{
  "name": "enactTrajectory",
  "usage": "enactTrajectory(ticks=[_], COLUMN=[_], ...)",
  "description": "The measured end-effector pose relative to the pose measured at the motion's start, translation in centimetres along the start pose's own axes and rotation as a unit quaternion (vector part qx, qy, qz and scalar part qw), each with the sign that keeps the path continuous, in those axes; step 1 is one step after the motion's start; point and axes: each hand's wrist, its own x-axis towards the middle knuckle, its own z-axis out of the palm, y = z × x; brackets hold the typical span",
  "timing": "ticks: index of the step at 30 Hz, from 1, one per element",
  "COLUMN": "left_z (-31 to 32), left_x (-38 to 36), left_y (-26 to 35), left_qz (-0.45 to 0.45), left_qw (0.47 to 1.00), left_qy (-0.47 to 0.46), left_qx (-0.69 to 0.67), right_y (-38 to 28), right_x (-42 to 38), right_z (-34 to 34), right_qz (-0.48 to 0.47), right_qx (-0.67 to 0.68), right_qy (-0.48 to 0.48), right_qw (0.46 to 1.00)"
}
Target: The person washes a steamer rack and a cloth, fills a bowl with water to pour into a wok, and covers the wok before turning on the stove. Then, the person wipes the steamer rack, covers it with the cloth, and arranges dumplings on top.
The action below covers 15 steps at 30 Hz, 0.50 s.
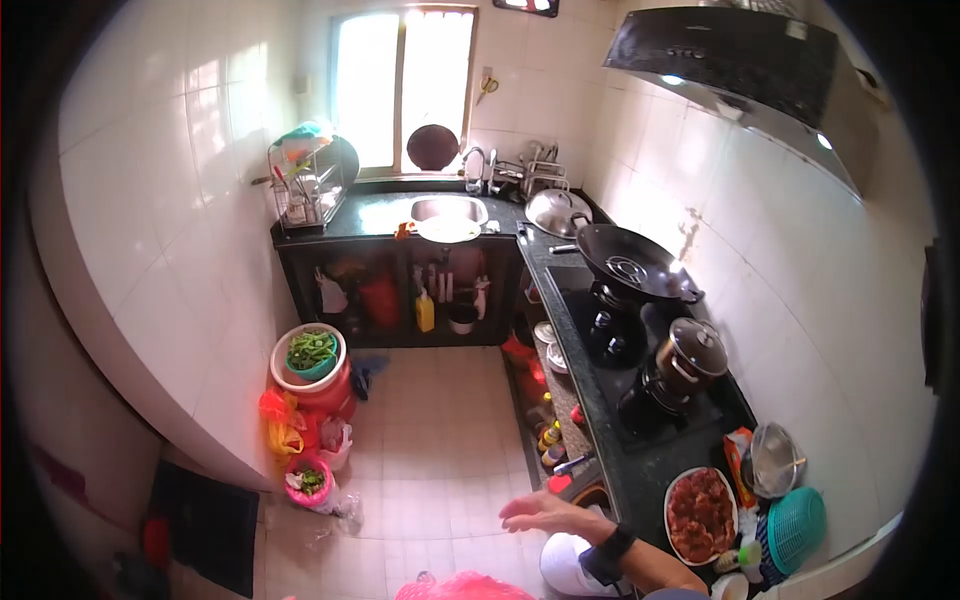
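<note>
Right hand point(545, 512) is the only 1 of the 2 hands in view; it is stretched out flat with the fingers spread, holding nothing, and has a dark band on the wrist. It floats over the tiled floor point(440, 470), just beside the edge of the dark counter point(640, 470). Nearest to it on that counter is a plate of red-brown food point(700, 513), which looks all made already. Next to the plate sit a green basket point(797, 528) and a metal strainer point(775, 460). Farther along, a pot with a lid point(690, 355) and a big black wok point(635, 265) stand on the stove. The wok looks empty. At the far end is the sink point(448, 210).
</note>
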Motion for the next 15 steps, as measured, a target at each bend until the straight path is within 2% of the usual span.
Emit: enactTrajectory(ticks=[3, 4, 5, 6, 7, 9, 10, 12, 15], left_z=[4.1, 5.5, 7.2, 9.3, 11.7, 16.4, 18.6, 21.9, 26.2], left_x=[9.9, 13.0, 15.8, 18.3, 20.5, 24.5, 26.6, 29.6, 33.9], left_y=[6.8, 8.6, 10.1, 11.5, 12.9, 14.9, 15.6, 17.9, 22.4], left_qz=[0.067, 0.070, 0.078, 0.084, 0.083, 0.072, 0.092, 0.091, 0.088], left_qw=[0.992, 0.991, 0.983, 0.973, 0.971, 0.969, 0.960, 0.950, 0.946], left_qy=[-0.097, -0.103, -0.158, -0.213, -0.219, -0.230, -0.258, -0.289, -0.291], left_qx=[0.040, 0.045, 0.044, 0.042, 0.046, 0.047, 0.059, 0.070, 0.115], right_y=[-5.2, -6.8, -7.5, -5.5, -5.0, -4.3, -5.3, -7.1, -8.4], right_x=[1.3, 1.6, 1.8, 2.9, 3.4, 5.6, 6.6, 8.7, 12.9], right_z=[-3.7, -5.0, -6.4, -8.7, -10.7, -14.3, -16.0, -19.2, -24.5], right_qz=[-0.001, 0.016, 0.035, -0.002, 0.001, 0.024, 0.023, 0.013, -0.012], right_qx=[-0.033, -0.001, 0.032, 0.059, 0.064, 0.094, 0.076, 0.032, 0.081], right_qy=[0.101, 0.135, 0.170, 0.183, 0.187, 0.253, 0.273, 0.300, 0.307], right_qw=[0.994, 0.991, 0.984, 0.981, 0.980, 0.962, 0.959, 0.953, 0.948])
